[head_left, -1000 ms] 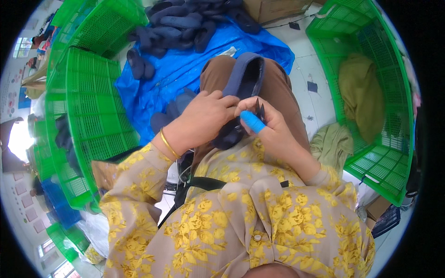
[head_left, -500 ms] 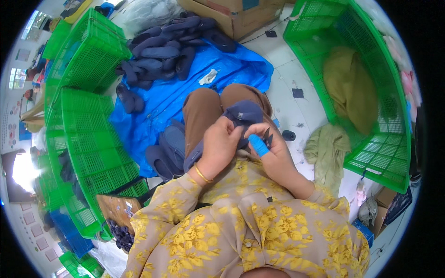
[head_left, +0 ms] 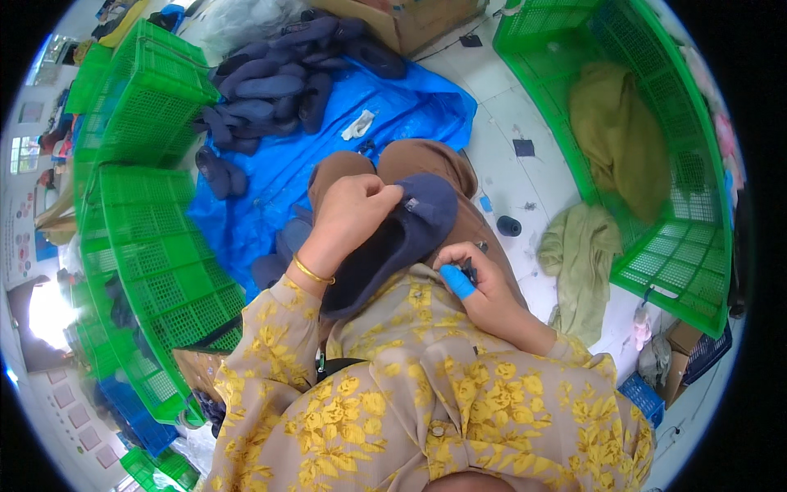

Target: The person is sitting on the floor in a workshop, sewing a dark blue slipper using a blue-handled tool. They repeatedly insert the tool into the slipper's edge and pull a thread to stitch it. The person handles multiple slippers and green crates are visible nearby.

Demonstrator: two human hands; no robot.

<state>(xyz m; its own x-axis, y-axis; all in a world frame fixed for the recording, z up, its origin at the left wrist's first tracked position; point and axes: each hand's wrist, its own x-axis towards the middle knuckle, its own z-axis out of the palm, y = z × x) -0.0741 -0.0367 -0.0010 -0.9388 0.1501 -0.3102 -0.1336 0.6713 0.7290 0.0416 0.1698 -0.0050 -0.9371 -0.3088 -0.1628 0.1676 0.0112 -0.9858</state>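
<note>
A dark navy slipper (head_left: 369, 266) lies across my brown-trousered lap, its toe pointing away and its opening facing up. A small light ornament (head_left: 412, 204) sits on the toe upper. My left hand (head_left: 348, 215), with a gold bangle at the wrist, is closed in a pinch at the slipper's upper beside that ornament. Lower right of the slipper and apart from it, my right hand (head_left: 485, 287) is closed around small dark thread snips (head_left: 469, 269), mostly hidden by its fingers. Blue tape (head_left: 457, 281) wraps its thumb.
Beyond my knees, a heap of navy slippers (head_left: 275, 86) lies on a blue sheet (head_left: 393, 115). Green crates (head_left: 156, 262) stand at left; another green crate (head_left: 541, 107) at right holds olive cloth (head_left: 619, 148). A dark spool (head_left: 508, 225) lies on the floor.
The slipper has turned, so its opening now shows. My left hand has moved up and left along it. My right hand has drawn down, away from the slipper, with the snips.
</note>
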